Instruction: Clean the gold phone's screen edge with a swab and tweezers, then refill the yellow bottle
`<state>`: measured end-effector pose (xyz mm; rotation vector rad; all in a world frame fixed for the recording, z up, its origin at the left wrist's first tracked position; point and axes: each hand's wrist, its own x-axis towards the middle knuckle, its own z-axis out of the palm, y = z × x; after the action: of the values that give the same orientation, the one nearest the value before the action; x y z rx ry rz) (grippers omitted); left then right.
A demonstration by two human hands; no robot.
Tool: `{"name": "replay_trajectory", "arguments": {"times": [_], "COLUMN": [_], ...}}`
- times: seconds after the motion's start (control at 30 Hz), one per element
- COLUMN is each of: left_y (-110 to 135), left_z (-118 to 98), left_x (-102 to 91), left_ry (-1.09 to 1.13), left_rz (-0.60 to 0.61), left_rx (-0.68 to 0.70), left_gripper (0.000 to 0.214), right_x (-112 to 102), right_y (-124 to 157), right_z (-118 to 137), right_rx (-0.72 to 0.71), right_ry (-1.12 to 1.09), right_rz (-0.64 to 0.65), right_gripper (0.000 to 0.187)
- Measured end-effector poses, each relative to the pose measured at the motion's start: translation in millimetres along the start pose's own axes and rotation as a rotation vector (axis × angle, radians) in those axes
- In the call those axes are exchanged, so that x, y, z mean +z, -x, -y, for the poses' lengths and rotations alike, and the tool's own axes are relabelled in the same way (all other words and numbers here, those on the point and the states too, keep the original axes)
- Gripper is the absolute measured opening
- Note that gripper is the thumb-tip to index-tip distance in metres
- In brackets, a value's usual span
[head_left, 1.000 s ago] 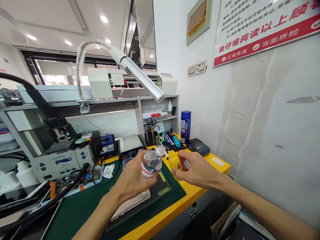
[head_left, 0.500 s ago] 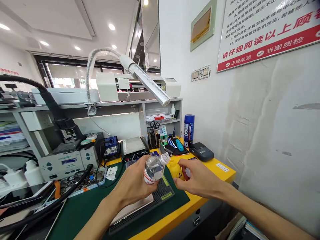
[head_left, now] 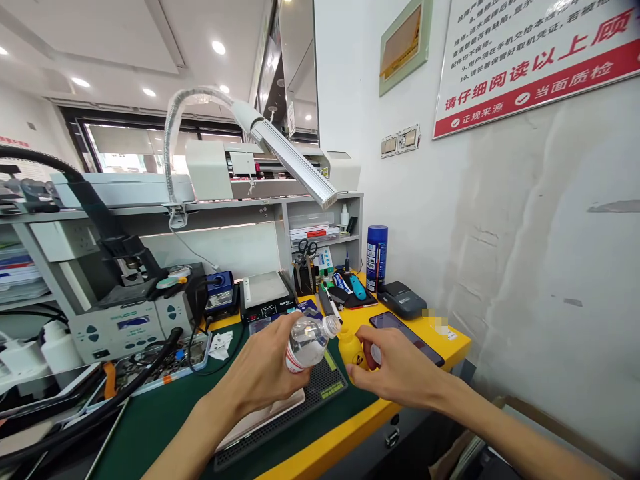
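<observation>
Head view: over the yellow workbench's [head_left: 325, 447] front right edge, our left hand [head_left: 265, 373] wraps the tilted clear plastic bottle with a red-white label [head_left: 306, 341]. Its neck is just beside the small yellow squeeze bottle [head_left: 351, 347], which our right hand [head_left: 400, 373] pinches. Both seem light and squashy, so we grip mid-body. Fill levels and something white behind our right fingers are unclear.

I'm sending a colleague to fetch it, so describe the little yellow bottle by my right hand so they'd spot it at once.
Find the yellow workbench against the white wall. Near its front edge, the right hand grips the small yellow bottle. It is opaque yellow, unlike the clear bottle tilted in the left hand beside it.
</observation>
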<state>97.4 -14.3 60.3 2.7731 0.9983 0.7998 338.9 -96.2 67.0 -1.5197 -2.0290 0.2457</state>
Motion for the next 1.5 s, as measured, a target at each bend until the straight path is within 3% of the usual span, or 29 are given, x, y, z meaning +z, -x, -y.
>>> {"name": "replay_trajectory", "arguments": {"times": [1.5], "left_y": [-2.5], "left_z": [12.2], "left_x": [-4.5], "left_ry": [-0.278], "left_rz": [0.036], "left_rx": [0.099], "left_gripper": [0.066], "right_x": [11.5], "right_y": [-0.4], "right_z": [-7.3], "right_rx": [0.006], "right_ry": [-0.06], "right_rz": [0.003], "right_gripper": [0.027]}}
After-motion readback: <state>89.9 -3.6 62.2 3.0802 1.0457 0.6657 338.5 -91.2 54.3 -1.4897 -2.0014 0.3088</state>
